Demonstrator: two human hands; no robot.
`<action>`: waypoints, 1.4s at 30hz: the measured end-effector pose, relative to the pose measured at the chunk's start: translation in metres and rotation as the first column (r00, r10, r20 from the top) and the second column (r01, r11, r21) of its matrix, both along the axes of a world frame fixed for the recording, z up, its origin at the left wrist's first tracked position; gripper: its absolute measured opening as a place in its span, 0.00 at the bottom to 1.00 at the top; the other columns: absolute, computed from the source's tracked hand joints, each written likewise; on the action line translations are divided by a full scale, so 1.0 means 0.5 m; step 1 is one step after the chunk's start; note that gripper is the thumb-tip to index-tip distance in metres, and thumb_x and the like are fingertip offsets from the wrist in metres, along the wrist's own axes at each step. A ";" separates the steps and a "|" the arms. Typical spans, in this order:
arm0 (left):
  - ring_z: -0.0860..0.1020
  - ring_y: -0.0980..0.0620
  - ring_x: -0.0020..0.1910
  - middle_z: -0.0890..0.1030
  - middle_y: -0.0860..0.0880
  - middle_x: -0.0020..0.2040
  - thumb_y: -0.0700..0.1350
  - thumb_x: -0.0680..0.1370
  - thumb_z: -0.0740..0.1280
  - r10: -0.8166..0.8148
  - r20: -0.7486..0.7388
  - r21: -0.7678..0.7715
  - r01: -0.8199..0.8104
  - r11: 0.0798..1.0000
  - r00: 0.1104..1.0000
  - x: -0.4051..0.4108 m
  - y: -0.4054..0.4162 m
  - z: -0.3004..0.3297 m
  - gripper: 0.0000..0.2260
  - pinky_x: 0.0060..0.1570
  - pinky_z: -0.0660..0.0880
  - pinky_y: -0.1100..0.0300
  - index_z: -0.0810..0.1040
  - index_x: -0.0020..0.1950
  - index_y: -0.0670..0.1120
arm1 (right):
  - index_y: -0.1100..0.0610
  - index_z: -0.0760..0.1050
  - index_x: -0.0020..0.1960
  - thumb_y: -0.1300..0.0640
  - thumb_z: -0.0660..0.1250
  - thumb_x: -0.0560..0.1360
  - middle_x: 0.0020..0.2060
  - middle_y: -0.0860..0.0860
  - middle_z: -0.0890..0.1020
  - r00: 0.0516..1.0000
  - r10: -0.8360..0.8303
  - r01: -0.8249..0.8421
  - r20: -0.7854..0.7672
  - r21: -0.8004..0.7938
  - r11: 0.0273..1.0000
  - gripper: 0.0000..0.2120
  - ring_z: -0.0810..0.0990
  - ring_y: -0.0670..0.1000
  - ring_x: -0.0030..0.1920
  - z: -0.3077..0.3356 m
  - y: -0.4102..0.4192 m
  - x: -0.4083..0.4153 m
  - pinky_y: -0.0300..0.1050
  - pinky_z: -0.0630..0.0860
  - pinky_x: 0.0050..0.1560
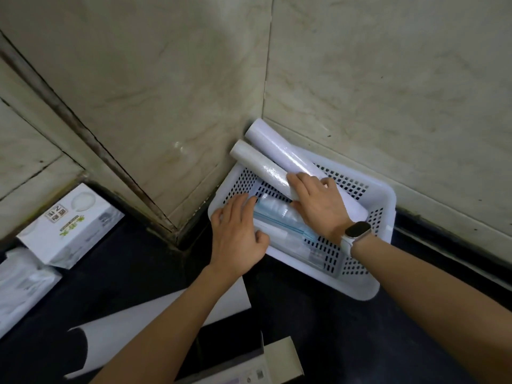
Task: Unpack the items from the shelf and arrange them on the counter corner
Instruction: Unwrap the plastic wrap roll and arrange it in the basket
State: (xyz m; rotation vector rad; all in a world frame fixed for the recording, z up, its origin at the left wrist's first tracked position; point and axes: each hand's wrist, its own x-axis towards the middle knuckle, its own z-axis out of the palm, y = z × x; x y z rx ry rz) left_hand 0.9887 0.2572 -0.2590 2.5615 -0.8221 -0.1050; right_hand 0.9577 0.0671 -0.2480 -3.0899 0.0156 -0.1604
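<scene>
Left hand [238,236] lies open, fingers spread over the clear zip pouch [285,220] in the white basket [368,261] at frame centre; right hand [318,205] grips the nearer of two film rolls [260,167]. Judging by position, the boxes [69,225] at lower left are already arranged, while the basket contents remain.

Marbled wall tiles [388,79] — dark grout.

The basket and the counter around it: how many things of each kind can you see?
Baskets: 1, white
Rolls leaning out of the basket: 2
Clear packets in the basket: 2
Large white roll on the counter: 1
Boxes: 3
Total: 9
</scene>
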 end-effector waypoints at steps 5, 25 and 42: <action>0.68 0.44 0.68 0.72 0.42 0.67 0.45 0.67 0.60 -0.026 0.034 0.017 0.026 1.000 0.999 0.001 0.002 -0.002 0.26 0.62 0.64 0.46 0.71 0.65 0.41 | 0.63 0.73 0.56 0.57 0.74 0.66 0.51 0.61 0.80 1.000 -0.012 0.014 0.025 -0.086 0.996 0.22 0.80 0.61 0.45 0.001 -0.004 0.001 0.52 0.76 0.42; 0.77 0.51 0.56 0.82 0.50 0.57 0.52 0.71 0.39 -0.282 0.061 0.229 0.262 0.938 0.957 0.026 0.013 0.002 0.32 0.58 0.62 0.56 0.83 0.40 0.44 | 0.64 0.61 0.66 0.71 0.56 0.71 0.60 0.60 0.76 0.958 -0.017 0.011 -0.287 -0.022 1.000 0.23 0.76 0.61 0.57 -0.042 0.025 -0.057 0.50 0.75 0.43; 0.66 0.43 0.67 0.62 0.43 0.73 0.54 0.73 0.63 -0.155 -0.514 0.485 0.434 0.759 0.844 0.109 -0.061 0.027 0.34 0.62 0.68 0.51 0.52 0.73 0.44 | 0.56 0.56 0.73 0.64 0.55 0.77 0.73 0.51 0.62 0.917 0.064 0.065 -0.394 0.306 0.950 0.25 0.65 0.53 0.70 -0.048 -0.011 -0.063 0.44 0.62 0.69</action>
